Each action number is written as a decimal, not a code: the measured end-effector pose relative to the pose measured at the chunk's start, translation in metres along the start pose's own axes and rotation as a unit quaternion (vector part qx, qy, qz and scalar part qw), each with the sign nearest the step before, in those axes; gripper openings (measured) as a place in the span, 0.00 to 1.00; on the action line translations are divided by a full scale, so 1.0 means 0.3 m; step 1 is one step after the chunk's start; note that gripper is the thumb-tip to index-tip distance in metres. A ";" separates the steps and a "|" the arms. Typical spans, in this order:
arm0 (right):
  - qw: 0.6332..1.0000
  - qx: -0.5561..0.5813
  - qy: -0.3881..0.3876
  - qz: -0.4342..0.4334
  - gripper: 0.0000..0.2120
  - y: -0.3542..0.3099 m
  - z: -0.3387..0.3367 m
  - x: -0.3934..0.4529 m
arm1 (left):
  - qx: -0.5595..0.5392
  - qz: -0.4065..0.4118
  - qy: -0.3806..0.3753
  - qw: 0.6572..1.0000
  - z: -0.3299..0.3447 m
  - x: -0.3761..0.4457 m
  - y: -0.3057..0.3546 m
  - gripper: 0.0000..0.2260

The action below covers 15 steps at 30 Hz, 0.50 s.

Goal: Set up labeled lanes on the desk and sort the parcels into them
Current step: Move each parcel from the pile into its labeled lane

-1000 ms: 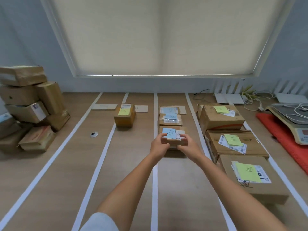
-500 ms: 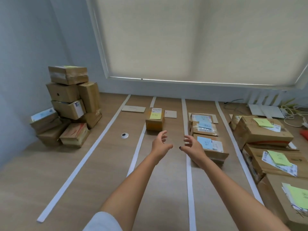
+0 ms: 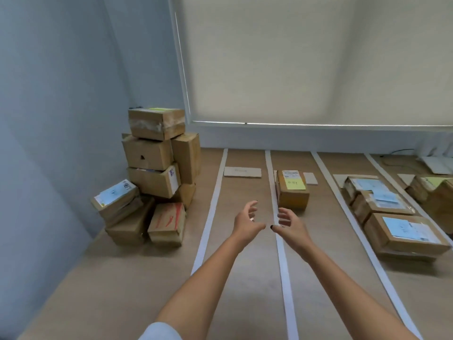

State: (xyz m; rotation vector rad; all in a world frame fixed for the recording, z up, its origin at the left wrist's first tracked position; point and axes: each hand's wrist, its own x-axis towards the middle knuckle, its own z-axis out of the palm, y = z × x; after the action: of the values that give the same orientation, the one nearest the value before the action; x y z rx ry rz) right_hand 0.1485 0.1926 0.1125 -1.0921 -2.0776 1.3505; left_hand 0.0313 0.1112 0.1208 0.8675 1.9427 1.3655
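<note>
Against the left wall, the unsorted stack of parcels (image 3: pixel 157 177) waits. White tape strips (image 3: pixel 282 241) already mark lanes, several holding boxes (image 3: pixel 402 233). Both the left hand (image 3: pixel 246 222) and right hand (image 3: pixel 290 223) hover empty, fingers loosely spread, so much sorting remains.

Unsorted pile of brown cardboard parcels (image 3: pixel 152 177), left-centre of frame, stacked against the wall; top box (image 3: pixel 157 123) taped, lowest ones tilted. White tape strips (image 3: pixel 210 212) run down the desk as lanes. Cardboard lane card (image 3: pixel 242 172) lies flat at far end of first lane. One yellow-noted parcel (image 3: pixel 293 192) in second lane. Three blue-labelled parcels (image 3: pixel 382 212) in a row at right; more parcels (image 3: pixel 434 192) at right edge, cut off
</note>
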 end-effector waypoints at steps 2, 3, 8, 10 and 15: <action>1.000 0.004 -0.006 -0.005 0.29 -0.067 0.117 -0.018 | -0.003 -0.009 -0.006 1.000 -0.132 -0.019 -0.040 0.29; 1.000 0.008 -0.007 -0.009 0.28 -0.097 0.168 -0.029 | -0.006 -0.012 -0.008 1.000 -0.190 -0.025 -0.056 0.29; 1.000 0.014 -0.015 -0.007 0.27 -0.204 0.326 -0.055 | -0.007 -0.003 -0.007 1.000 -0.386 -0.032 -0.098 0.29; 1.000 0.006 -0.022 -0.008 0.28 -0.238 0.378 -0.054 | -0.007 0.002 -0.007 1.000 -0.455 -0.037 -0.111 0.29; 0.998 0.033 -0.053 0.006 0.27 -0.318 0.517 -0.024 | 0.004 -0.015 0.036 0.999 -0.635 -0.041 -0.171 0.28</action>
State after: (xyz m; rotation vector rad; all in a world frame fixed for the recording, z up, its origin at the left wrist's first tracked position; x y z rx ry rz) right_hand 0.0071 0.0795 0.1315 -1.0285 -2.0870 1.5016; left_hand -0.1183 -0.0178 0.1281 0.7993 2.0086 1.3891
